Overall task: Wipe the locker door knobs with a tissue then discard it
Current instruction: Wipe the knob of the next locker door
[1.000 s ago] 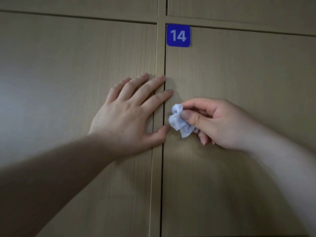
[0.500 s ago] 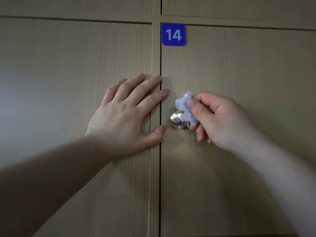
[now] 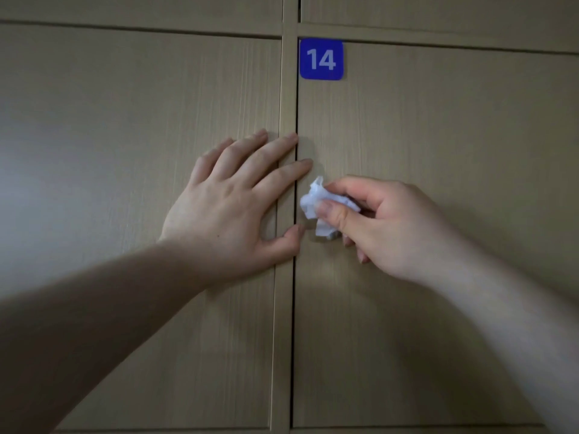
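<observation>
My right hand [image 3: 388, 223] pinches a crumpled white tissue [image 3: 315, 200] between thumb and fingers and holds it against the left edge of the locker door marked 14 [image 3: 438, 151]. The tissue and my fingers cover the door's knob, so the knob is hidden. My left hand [image 3: 232, 205] lies flat with straight, spread fingers on the neighbouring door [image 3: 125, 151]. Its fingertips reach across the vertical frame strip [image 3: 286, 104], and its thumb tip is just left of the tissue.
A blue number plate reading 14 [image 3: 321, 59] sits at the top left corner of the right door. More beige wooden locker doors [image 3: 438, 10] continue above, with narrow gaps between them.
Half a second ago the shiny knob showed below the tissue. My right hand has since moved the tissue down and left over it. My left hand has stayed flat on the door.
</observation>
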`<action>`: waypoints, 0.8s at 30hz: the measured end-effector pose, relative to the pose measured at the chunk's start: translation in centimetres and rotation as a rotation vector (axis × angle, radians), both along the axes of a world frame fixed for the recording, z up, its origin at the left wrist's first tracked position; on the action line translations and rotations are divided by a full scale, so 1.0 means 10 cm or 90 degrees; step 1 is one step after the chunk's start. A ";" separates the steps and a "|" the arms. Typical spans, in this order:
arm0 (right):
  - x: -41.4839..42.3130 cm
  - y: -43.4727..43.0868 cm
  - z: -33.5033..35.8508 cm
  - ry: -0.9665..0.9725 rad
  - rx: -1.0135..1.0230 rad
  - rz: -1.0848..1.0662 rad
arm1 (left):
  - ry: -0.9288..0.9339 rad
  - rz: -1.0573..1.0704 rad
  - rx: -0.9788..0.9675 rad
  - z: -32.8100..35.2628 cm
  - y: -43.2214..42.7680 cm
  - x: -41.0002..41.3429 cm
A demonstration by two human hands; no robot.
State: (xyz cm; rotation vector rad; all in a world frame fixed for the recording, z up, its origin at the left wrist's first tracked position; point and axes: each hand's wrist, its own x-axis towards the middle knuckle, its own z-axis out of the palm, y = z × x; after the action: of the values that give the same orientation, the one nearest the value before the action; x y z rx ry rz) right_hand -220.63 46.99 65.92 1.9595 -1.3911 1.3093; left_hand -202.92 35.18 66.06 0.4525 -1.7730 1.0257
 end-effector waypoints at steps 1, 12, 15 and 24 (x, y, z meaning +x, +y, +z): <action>0.01 -0.01 0.00 -0.012 -0.004 0.000 | -0.001 0.002 0.002 0.00 0.00 0.00; -0.08 -0.01 -0.01 -0.042 0.037 0.056 | -0.004 -0.004 0.004 0.00 -0.01 0.01; -0.08 0.02 0.03 -0.009 0.070 0.033 | -0.002 -0.004 0.002 0.00 -0.01 0.00; 0.06 0.00 0.11 -0.020 0.078 0.011 | 0.004 -0.010 -0.008 0.00 0.00 -0.01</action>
State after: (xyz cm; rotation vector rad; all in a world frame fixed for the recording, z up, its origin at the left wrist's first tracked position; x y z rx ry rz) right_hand -220.02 47.03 67.04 2.0416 -1.5057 1.2952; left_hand -203.02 35.17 66.06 0.4333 -1.7617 1.0227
